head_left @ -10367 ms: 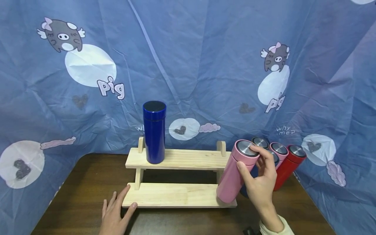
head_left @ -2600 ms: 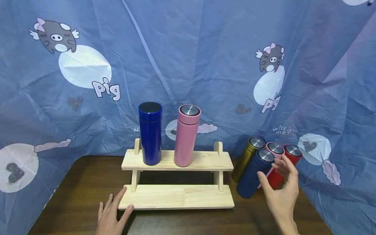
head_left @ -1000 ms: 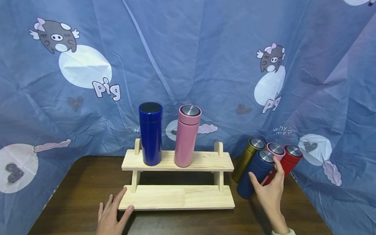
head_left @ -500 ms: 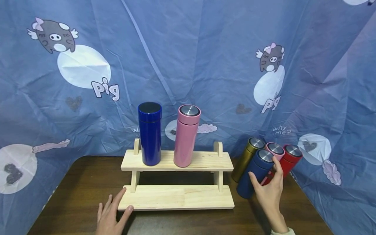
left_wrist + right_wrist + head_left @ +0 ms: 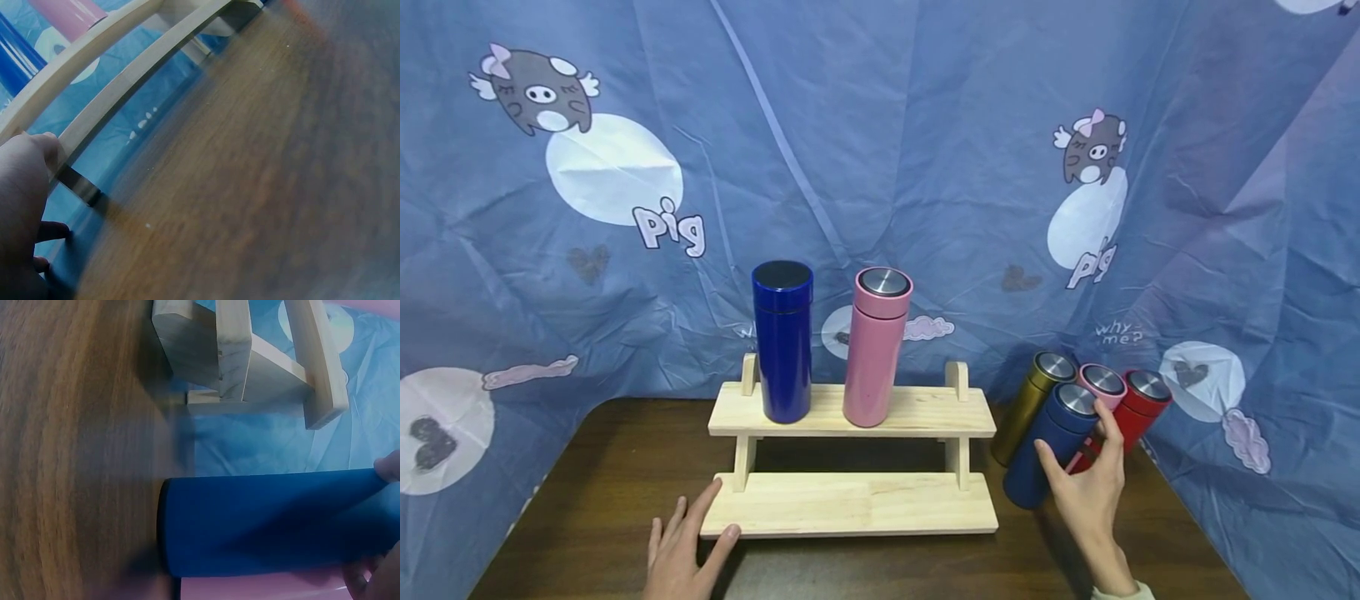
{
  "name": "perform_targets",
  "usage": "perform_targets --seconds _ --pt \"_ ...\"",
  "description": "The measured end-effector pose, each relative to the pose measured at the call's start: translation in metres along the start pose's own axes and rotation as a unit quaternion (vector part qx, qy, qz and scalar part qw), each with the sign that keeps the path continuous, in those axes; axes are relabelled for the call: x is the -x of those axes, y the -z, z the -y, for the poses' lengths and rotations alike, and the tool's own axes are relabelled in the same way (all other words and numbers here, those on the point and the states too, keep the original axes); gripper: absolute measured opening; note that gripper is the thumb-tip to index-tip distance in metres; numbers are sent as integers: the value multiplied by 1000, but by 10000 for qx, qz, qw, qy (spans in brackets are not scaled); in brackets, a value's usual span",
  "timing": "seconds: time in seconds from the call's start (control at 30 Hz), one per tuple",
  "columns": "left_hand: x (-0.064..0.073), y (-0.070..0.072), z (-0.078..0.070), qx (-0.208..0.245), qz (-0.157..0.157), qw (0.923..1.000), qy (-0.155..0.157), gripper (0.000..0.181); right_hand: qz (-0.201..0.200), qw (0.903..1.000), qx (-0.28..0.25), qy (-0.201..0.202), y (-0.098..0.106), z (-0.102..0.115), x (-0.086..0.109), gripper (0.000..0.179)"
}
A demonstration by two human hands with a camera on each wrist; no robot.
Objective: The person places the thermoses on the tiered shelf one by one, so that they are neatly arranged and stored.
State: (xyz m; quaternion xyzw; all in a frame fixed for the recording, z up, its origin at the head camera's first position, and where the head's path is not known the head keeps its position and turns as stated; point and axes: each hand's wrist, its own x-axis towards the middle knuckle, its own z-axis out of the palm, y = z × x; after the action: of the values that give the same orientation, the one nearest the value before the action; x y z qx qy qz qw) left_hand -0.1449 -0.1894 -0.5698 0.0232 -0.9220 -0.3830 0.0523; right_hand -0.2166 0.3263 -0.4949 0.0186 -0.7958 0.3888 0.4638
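Observation:
My right hand grips the upper part of a navy insulated bottle, thumb on its near left side and fingers on its right. This bottle has a silver-topped lid and stands on the table among others; its lower body fills much of the right wrist view. My left hand holds the left end of a two-tier wooden rack, thumb at the front edge and index finger at the back corner. On the upper tier stand a glossy blue bottle and a pink bottle.
Close behind the navy bottle stand a gold bottle, a second pink bottle and a red bottle. The dark wooden table meets a blue printed curtain at the back and sides.
The pink bottle, earlier in my right hand by the rack's right end, now stands on the upper tier. My right hand has since taken hold of the navy bottle. My left hand has stayed put.

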Motion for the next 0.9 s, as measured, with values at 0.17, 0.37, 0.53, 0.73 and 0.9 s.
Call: perform_targets --seconds 0.17,0.37,0.53,0.73,0.9 --pt "1 0 -1 9 -33 10000 -9 74 11 10000 -89 23 1 4 -1 104" --pt "-1 0 -2 -2 57 9999 112 76 -29 9998 -191 72 4 16 -5 105" --pt "1 0 -2 14 -61 10000 50 74 -34 9992 -388 32 8 27 -8 107" --pt "2 0 -2 -17 -111 9999 -5 74 -47 9977 -639 231 10 38 -10 109" --pt "2 0 -2 -3 -114 9999 20 74 -134 9955 -831 431 13 47 -14 111"
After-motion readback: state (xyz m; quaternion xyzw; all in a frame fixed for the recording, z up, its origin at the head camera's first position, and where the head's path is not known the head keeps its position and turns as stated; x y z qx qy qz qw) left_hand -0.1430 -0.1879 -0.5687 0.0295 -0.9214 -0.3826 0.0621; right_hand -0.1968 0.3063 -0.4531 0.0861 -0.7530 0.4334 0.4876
